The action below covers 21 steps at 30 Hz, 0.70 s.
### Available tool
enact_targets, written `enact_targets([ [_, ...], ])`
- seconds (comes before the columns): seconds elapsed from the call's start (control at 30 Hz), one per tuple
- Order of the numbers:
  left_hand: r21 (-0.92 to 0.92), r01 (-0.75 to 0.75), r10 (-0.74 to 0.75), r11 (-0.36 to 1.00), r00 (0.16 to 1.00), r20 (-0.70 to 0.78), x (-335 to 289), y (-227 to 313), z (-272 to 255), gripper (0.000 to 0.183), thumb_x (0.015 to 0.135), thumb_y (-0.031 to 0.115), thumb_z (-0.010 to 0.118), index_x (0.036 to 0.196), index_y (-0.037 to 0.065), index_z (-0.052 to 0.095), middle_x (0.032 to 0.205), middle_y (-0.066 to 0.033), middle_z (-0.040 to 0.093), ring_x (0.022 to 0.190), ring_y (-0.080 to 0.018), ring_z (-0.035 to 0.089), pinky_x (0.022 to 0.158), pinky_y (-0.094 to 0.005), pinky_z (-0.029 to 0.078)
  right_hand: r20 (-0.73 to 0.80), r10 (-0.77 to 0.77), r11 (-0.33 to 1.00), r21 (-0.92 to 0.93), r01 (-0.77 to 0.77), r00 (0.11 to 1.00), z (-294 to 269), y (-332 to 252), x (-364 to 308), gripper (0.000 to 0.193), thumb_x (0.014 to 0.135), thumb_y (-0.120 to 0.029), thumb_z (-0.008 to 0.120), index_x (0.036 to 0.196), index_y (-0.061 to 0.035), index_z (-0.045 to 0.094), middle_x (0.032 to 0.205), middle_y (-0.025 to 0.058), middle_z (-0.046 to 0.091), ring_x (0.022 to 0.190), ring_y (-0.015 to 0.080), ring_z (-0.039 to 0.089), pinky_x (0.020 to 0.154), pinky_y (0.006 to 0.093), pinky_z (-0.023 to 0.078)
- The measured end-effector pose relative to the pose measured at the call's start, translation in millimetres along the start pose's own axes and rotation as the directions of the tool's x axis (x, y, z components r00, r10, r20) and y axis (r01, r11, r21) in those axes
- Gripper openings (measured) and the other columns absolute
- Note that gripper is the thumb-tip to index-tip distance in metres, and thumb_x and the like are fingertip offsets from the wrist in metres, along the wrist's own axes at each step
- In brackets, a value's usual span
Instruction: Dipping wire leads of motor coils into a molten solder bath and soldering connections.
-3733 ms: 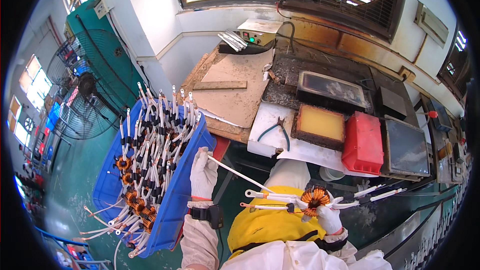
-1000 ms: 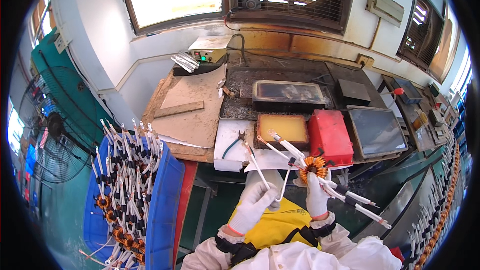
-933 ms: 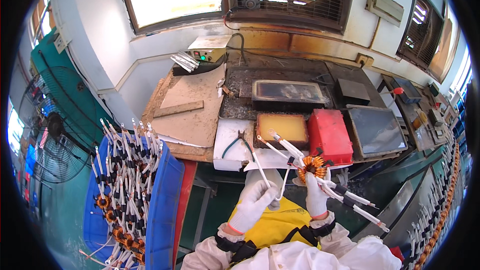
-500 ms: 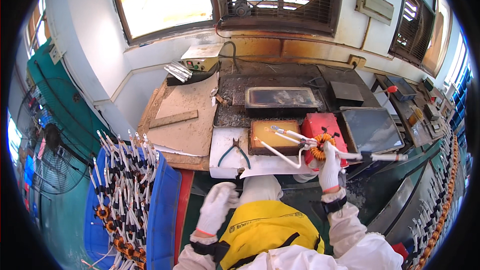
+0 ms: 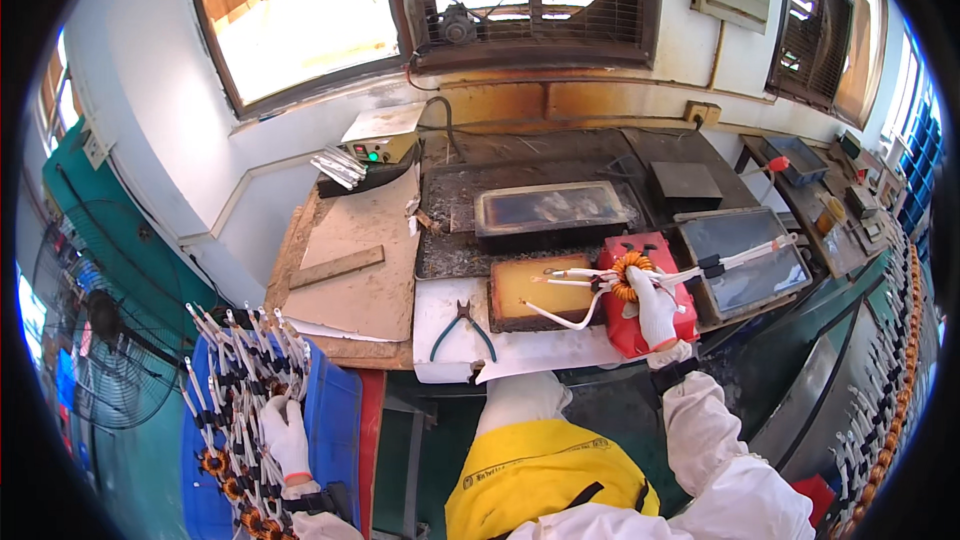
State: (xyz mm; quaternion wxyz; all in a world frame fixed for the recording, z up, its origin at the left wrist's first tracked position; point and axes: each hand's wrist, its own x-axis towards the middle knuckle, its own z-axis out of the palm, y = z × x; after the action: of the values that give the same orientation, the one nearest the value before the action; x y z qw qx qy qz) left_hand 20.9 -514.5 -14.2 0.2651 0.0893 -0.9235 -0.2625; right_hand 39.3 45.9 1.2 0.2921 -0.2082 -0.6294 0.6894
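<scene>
My right hand (image 5: pixel 655 308), in a white glove, holds an orange wound coil (image 5: pixel 630 274) with several long white-sleeved leads, raised over the red box (image 5: pixel 650 320) and beside the tray of yellow liquid (image 5: pixel 530 285). Some leads reach left over that tray, others right over a dark glassy tray (image 5: pixel 745 260). My left hand (image 5: pixel 283 432), also gloved, is down at the left in a blue bin (image 5: pixel 330 420) full of similar coils with white leads (image 5: pixel 235 380), fingers among the leads. Whether it grips one is unclear.
Green-handled pliers (image 5: pixel 460 328) lie on the white bench sheet. A long dark tray (image 5: pixel 555 208) sits behind, with a control box (image 5: pixel 380 138) at the wall. Cardboard and a wood strip (image 5: pixel 337 267) cover the left bench. A floor fan (image 5: pixel 95 330) stands at the left.
My right hand carried the coil up from my lap to over the red box and trays. My left hand let go of the leads and dropped left into the blue bin.
</scene>
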Motion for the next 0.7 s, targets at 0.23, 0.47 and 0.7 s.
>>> enact_targets([
  [0.23, -0.514, 0.079, 0.015, 0.854, 0.984, 0.177, -30, 124, 7, 0.014, 0.092, 0.011, 0.054, 0.099, 0.001, 0.060, 0.091, -0.0092, 0.061, 0.078, -0.0178, 0.061, 0.071, -0.0280, 0.050, 0.035, 0.009, 0.996, 0.088, -0.012, 0.999, -9, 0, -1, 0.022, 0.087, -0.020, 0.063, 0.099, -0.0012, 0.061, 0.080, 0.0052, 0.065, 0.051, 0.0090, 0.058, 0.040, 0.0191, 0.044],
  [0.47, -0.427, 0.837, 0.270, 0.342, 0.348, 0.898, -101, 259, 110, 0.031, 0.096, 0.032, 0.050, 0.106, 0.003, 0.057, 0.081, -0.0057, 0.060, 0.066, -0.0123, 0.058, 0.062, -0.0258, 0.051, 0.033, 0.040, 0.978, 0.203, -0.045, 0.999, -13, 17, 2, 0.022, 0.091, -0.022, 0.056, 0.097, -0.0008, 0.057, 0.075, 0.0084, 0.062, 0.048, 0.0156, 0.059, 0.043, 0.0261, 0.051],
  [0.7, -0.530, 0.787, 0.350, 0.315, 0.423, 0.836, -103, 336, 128, 0.024, 0.095, 0.030, 0.052, 0.095, 0.006, 0.055, 0.076, -0.0029, 0.057, 0.060, -0.0102, 0.055, 0.054, -0.0241, 0.045, 0.120, 0.023, 0.976, 0.213, -0.049, 0.993, -7, 7, -6, 0.028, 0.084, -0.012, 0.065, 0.106, 0.0001, 0.054, 0.092, 0.0083, 0.063, 0.075, 0.0144, 0.065, 0.054, 0.0243, 0.056],
])
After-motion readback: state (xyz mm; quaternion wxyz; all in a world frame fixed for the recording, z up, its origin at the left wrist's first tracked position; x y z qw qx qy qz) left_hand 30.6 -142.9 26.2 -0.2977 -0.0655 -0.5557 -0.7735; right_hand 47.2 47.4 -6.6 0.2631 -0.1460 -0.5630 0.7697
